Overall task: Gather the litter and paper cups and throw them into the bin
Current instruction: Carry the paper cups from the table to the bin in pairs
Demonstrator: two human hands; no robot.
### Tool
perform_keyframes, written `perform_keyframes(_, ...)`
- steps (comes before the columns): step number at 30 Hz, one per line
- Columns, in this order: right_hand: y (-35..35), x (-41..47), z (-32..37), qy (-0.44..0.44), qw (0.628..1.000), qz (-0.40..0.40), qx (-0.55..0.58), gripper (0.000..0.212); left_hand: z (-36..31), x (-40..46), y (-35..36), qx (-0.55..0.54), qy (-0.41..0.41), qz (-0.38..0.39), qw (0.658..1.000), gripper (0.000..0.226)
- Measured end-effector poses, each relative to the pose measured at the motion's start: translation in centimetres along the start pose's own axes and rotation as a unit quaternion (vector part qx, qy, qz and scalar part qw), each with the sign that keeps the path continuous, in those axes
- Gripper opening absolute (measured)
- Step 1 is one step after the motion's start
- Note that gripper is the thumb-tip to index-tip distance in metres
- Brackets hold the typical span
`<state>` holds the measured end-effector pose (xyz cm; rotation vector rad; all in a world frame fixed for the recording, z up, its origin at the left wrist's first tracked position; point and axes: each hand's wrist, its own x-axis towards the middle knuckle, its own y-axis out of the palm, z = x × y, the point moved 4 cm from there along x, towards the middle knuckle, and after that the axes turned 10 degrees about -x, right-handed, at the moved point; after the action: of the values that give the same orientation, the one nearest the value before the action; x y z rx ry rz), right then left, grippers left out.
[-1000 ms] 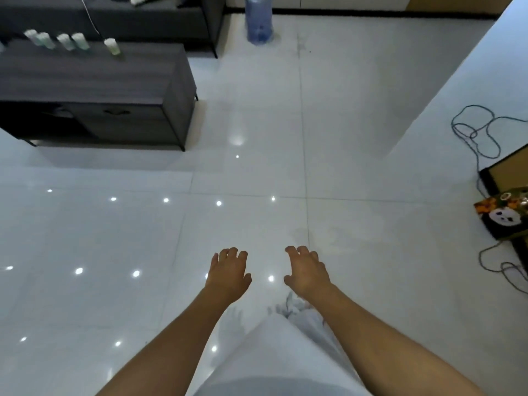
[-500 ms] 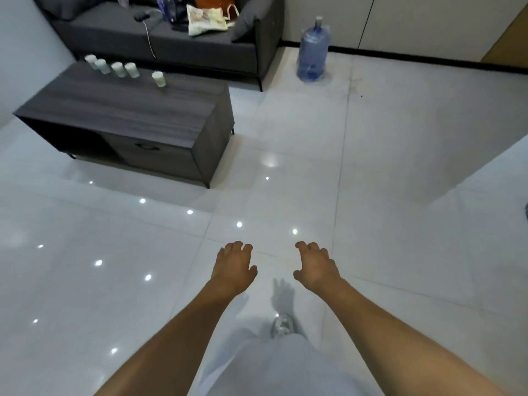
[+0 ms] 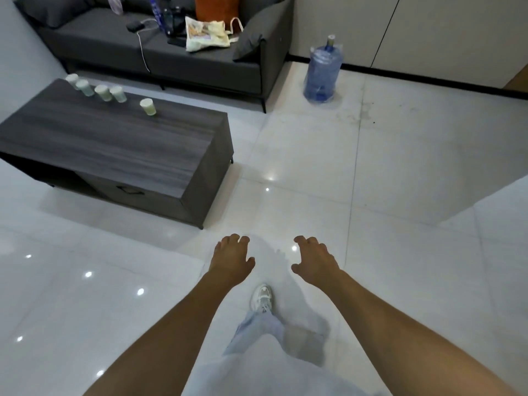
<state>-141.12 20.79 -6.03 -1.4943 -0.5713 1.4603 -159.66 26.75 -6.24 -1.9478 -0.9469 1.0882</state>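
Observation:
Several pale paper cups stand along the far edge of a dark wooden coffee table [image 3: 120,150]: a row of them [image 3: 97,91] at the back left and one cup [image 3: 148,106] apart to their right. My left hand [image 3: 232,257] and my right hand [image 3: 313,260] hang out in front of me over the white tiled floor, palms down, fingers loosely curled, holding nothing. Both are well short of the table. No bin is in view.
A grey sofa [image 3: 177,58] behind the table carries a tote bag [image 3: 205,34], bottles and a cable. A blue water jug [image 3: 323,72] stands on the floor by the wall. My white shoe [image 3: 261,298] steps forward on the glossy tiles.
The view has swung up and left and come closer to the table, bringing the sofa and jug into fuller sight. My hands keep the same empty pose. The box and cable at right have left the view.

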Motion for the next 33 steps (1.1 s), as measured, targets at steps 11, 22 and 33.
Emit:
perform_keyframes(11,-12.5,20.1,1.7,-0.011,0.999,0.042,-0.009,0.066,0.3,20.7,-10.8,-0.019,-0.031,-0.002,0.999,0.053)
perform_keyframes(22,-26.9,45.0,-0.4,-0.060,0.996,0.052,-0.051,0.066,-1.9,44.7,-19.2,-0.058,-0.101,-0.009,0.993,0.054)
perform_keyframes(33,-37.9,65.5,5.7,-0.141,0.981,0.074,-0.114,0.067,0.4,62.1,-27.8,-0.117,-0.167,-0.016,0.979,0.053)
